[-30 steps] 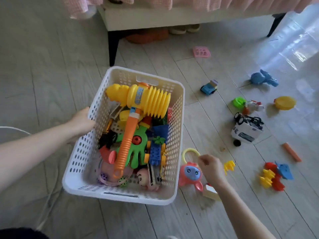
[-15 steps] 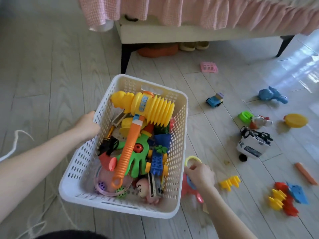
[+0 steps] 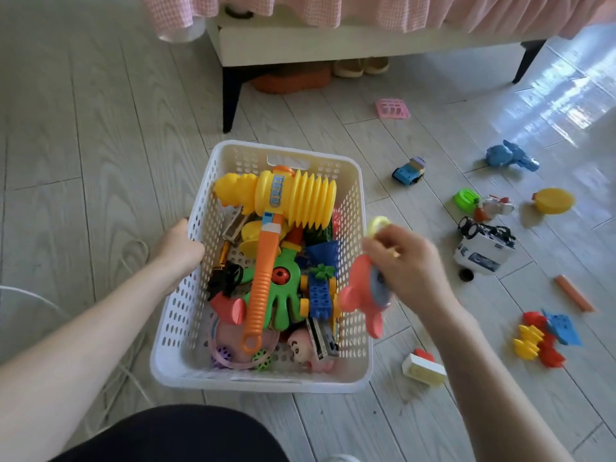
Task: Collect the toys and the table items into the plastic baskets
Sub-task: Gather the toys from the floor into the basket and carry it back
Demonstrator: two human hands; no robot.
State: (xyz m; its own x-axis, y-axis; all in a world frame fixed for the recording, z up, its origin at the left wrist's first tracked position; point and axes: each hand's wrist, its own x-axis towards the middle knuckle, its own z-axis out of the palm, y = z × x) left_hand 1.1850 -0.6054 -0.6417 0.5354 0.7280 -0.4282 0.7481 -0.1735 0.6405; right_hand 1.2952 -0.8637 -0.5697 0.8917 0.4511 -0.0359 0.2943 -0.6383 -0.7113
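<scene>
A white plastic basket (image 3: 186, 315) stands on the floor, full of toys, among them a yellow squeaky hammer (image 3: 293, 198) and a green hand toy (image 3: 283, 291). My left hand (image 3: 178, 248) grips the basket's left rim. My right hand (image 3: 403, 261) holds a pink animal toy (image 3: 360, 295) with a yellow ring handle, lifted at the basket's right rim. More toys lie on the floor to the right: a white toy truck (image 3: 483, 251), a blue car (image 3: 408, 171), a blue figure (image 3: 510, 156), a yellow dish (image 3: 553, 200).
A bed frame (image 3: 333, 45) with a pink skirt and dark legs stands behind the basket, shoes under it. A pink grid piece (image 3: 392, 109), an orange stick (image 3: 573, 293), red, yellow and blue blocks (image 3: 543, 338) and a white block (image 3: 423, 370) lie around. White cord (image 3: 133, 248) runs left.
My right hand took hold of the pink animal toy on the floor and lifted it up to the basket's right rim. The left hand stayed on the rim.
</scene>
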